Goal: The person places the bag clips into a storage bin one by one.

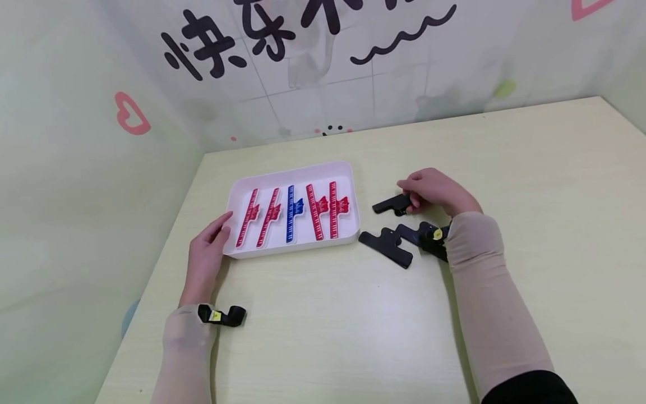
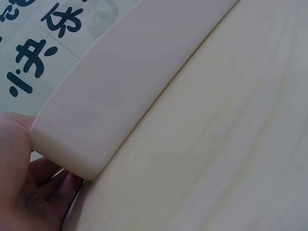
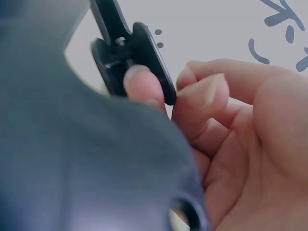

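Note:
My left hand [image 1: 204, 255] holds the left end of a white tray [image 1: 290, 251], with fingers and thumb at its near corner; the tray's outer wall [image 2: 106, 96] fills much of the left wrist view. Inside lie several ruler-like clips, red ones and a blue clip [image 1: 290, 216]. To the right of the tray, my right hand [image 1: 436, 188] grips a black clip [image 1: 388, 204] by its handle end. In the right wrist view a fingertip presses against this clip's handles [image 3: 154, 62]. A large blurred dark shape [image 3: 96, 163] hides part of that view.
Below the right hand lie another black clip [image 1: 387, 247] and a black clip partly hidden by the wrist camera [image 1: 434, 235]. The pale wooden table [image 1: 323, 336] meets a printed back wall [image 1: 404, 84] and a left wall [image 1: 65, 224].

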`<action>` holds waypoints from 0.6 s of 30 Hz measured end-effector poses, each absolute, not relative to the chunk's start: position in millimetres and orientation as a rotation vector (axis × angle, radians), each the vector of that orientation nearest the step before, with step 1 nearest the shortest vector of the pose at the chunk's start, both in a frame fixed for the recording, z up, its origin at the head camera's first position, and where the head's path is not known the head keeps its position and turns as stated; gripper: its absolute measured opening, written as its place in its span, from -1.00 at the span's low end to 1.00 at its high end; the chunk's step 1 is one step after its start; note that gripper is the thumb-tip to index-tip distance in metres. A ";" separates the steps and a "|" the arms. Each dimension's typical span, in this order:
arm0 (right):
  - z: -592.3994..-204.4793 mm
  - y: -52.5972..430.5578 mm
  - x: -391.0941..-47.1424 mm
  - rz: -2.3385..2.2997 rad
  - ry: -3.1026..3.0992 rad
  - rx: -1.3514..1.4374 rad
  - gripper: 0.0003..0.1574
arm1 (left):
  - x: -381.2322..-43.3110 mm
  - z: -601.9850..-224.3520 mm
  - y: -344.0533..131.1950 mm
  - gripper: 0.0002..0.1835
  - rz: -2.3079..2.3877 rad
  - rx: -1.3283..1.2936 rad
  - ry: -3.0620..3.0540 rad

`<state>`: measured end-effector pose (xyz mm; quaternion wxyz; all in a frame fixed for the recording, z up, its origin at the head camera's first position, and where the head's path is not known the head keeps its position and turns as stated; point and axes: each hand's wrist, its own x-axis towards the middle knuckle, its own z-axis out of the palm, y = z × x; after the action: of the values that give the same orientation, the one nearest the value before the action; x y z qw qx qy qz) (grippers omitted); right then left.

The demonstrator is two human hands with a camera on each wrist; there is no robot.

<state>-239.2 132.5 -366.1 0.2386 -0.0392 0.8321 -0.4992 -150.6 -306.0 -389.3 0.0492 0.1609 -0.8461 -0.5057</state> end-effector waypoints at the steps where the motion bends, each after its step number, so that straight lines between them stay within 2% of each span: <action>1: -365.6 132.2 -239.3 -1.354 2.305 -0.122 -0.57 | -150.3 -389.1 -306.1 -0.65 -1.546 0.492 -2.577; 8: -364.8 131.6 -241.6 -1.300 2.395 -0.209 -0.70 | -150.4 -388.8 -307.1 -0.64 -1.534 0.480 -2.582; 18: -363.3 131.9 -241.5 -1.187 2.421 -0.279 -0.66 | -150.5 -389.4 -307.3 -0.64 -1.565 0.472 -2.561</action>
<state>-241.5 131.9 -363.3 0.2137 -0.1006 0.8724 -0.4279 -150.5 -307.3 -389.4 0.0514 0.1552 -0.8418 -0.5144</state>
